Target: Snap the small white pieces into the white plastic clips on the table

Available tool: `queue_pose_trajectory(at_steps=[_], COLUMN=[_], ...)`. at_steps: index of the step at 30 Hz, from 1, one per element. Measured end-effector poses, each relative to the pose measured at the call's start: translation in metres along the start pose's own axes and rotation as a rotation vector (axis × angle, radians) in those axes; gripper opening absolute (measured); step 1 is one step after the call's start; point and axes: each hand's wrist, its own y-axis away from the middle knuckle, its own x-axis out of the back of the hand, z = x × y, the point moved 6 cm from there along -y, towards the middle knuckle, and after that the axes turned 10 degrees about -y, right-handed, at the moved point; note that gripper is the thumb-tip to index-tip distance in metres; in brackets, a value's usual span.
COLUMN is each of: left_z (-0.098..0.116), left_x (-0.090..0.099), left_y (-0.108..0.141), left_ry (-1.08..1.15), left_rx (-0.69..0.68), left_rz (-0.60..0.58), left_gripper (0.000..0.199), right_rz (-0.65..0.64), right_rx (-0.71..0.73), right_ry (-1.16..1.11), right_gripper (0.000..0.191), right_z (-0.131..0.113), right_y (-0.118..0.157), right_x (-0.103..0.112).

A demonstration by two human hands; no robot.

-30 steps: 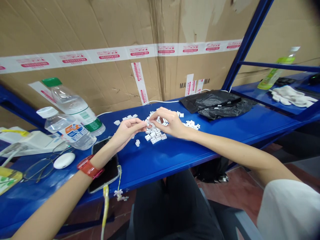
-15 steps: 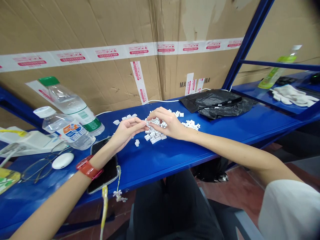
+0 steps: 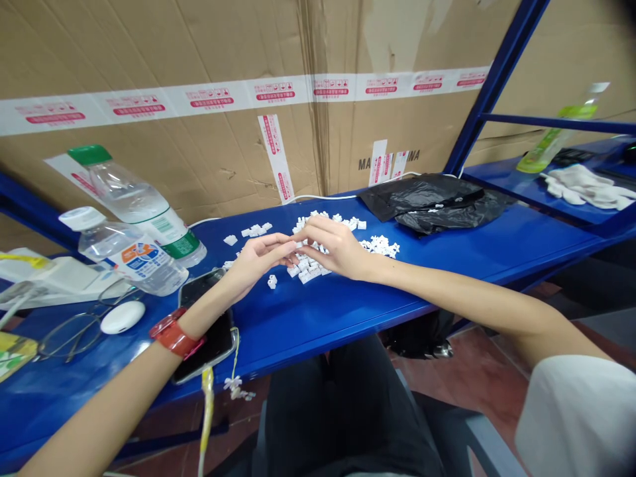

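Pinching a small white piece (image 3: pixel 298 245) together, left hand (image 3: pixel 263 260) and right hand (image 3: pixel 334 246) meet over the blue table (image 3: pixel 318 311), cardboard (image 3: pixel 223 159) behind!

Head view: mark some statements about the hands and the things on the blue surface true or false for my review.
1. The left hand and right hand meet at a small white piece. True.
2. The red band is on the right wrist. False: it is on the left wrist.
3. The black plastic bag lies to the right of the loose white pieces. True.
4. The white gloves lie on the black plastic bag. False: they lie farther right, beyond the blue post.
5. Two bottles stand left of the hands, both green-capped. False: one cap is white.
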Motion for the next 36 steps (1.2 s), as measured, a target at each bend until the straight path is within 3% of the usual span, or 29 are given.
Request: queue_pose_trajectory(at_steps=[4, 7, 9, 11, 14, 17, 19, 26, 30, 36], left_z=[0.003, 0.004, 0.002, -0.001, -0.004, -0.005, -0.005, -0.006, -0.005, -0.002], left_x=[0.002, 0.006, 0.009, 0.012, 0.016, 0.016, 0.016, 0.014, 0.013, 0.011], left_y=[0.000, -0.001, -0.002, -0.003, -0.003, -0.003, -0.003, -0.002, -0.001, -0.001], left_ry=[-0.132, -0.167, -0.147, -0.129, -0.123, -0.102, -0.088, -0.087, -0.104, -0.114], left_rx=[-0.017, -0.022, -0.008, 0.016, 0.031, 0.040, 0.045, 0.050, 0.062, 0.060], left_rz=[0.017, 0.062, 0.103, 0.142, 0.179, 0.189, 0.189, 0.173, 0.157, 0.159], left_gripper=[0.050, 0.052, 0.055, 0.060, 0.061, 0.058, 0.056, 0.053, 0.054, 0.048], right_rz=[-0.107, -0.206, -0.310, -0.430, -0.608, -0.744, -0.808, -0.814, -0.817, -0.719], right_rx=[-0.032, -0.106, -0.216, -0.418, -0.746, -0.864, -0.921, -1.007, -1.027, -0.967], right_ry=[-0.018, -0.069, -0.069, -0.036, 0.122, 0.141, 0.104, 0.175, 0.227, 0.168], right_gripper=[0.024, 0.031, 0.041, 0.040, 0.040, 0.044, 0.043, 0.022, 0.014, 0.016], right_z=[0.003, 0.011, 0.024, 0.047, 0.090, 0.117, 0.124, 0.104, 0.088, 0.078], right_y=[0.000, -0.006, -0.010, -0.005, 0.021, 0.048, 0.060, 0.049, 0.037, 0.025], right_x=[-0.007, 0.001, 0.015, 0.036, 0.077, 0.101, 0.103, 0.085, 0.089, 0.095])
